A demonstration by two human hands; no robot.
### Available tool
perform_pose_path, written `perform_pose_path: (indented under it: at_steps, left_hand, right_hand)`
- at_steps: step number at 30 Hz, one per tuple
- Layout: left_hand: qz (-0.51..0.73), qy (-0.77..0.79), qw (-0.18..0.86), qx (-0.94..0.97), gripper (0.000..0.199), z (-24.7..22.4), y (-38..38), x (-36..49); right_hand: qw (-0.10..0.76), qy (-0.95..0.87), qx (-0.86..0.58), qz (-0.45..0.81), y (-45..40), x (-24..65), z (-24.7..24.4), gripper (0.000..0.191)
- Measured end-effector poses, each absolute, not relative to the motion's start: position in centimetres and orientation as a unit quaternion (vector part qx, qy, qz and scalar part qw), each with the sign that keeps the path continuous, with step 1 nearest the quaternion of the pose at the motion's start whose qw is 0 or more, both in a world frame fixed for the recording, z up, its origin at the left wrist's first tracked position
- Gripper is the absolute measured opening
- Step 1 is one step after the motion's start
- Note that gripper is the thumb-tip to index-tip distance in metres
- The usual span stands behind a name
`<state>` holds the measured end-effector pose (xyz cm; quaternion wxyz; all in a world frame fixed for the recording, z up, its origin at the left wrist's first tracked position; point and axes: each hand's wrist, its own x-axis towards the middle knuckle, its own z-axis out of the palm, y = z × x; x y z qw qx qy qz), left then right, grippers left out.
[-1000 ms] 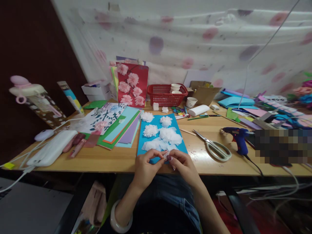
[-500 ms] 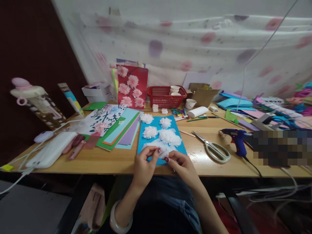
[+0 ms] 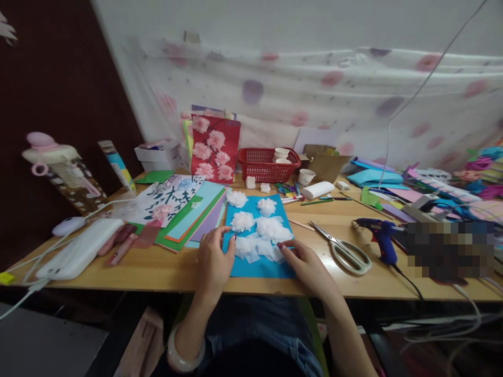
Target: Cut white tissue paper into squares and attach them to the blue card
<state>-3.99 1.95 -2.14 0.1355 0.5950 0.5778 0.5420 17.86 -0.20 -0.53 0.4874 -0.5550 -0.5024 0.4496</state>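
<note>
A blue card sheet (image 3: 261,269) lies flat at the desk's front edge. On it are white tissue-paper flowers (image 3: 242,222), a larger fluffy tissue pile (image 3: 273,229) and loose white tissue squares (image 3: 254,248) spread below the pile. My left hand (image 3: 215,256) rests over the sheet's left edge, thumb and fingers apart, with nothing between them. At the right edge, my right hand (image 3: 304,263) has its fingers loosely bent and apart, the thumb tip beside the rightmost tissue squares. Whether it touches them I cannot tell.
Scissors (image 3: 341,250) and a blue glue gun (image 3: 381,235) lie to the right. Coloured paper sheets (image 3: 196,220) and a white power bank (image 3: 80,248) are on the left. Behind stand a red basket (image 3: 259,166) and a red card with pink flowers (image 3: 216,144).
My hands have moved apart to the two sides of the blue sheet. The tissue that was between my fingers now lies loose on the sheet. The view has tilted up slightly.
</note>
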Motion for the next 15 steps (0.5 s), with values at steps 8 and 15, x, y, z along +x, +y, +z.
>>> perform_pose_path:
  at_steps: [8, 15]
  left_hand:
    - [0.543, 0.485, 0.220, 0.649, 0.012, -0.5, -1.9, -0.8]
    - [0.532, 0.463, 0.385, 0.596, 0.015, -1.3, -1.9, 1.8]
  right_hand:
    - [0.618, -0.372, -0.424, 0.547, -0.7, 16.4, -0.4, 0.042]
    - [0.650, -0.322, -0.316, 0.611, -2.1, 13.9, -0.6, 0.039]
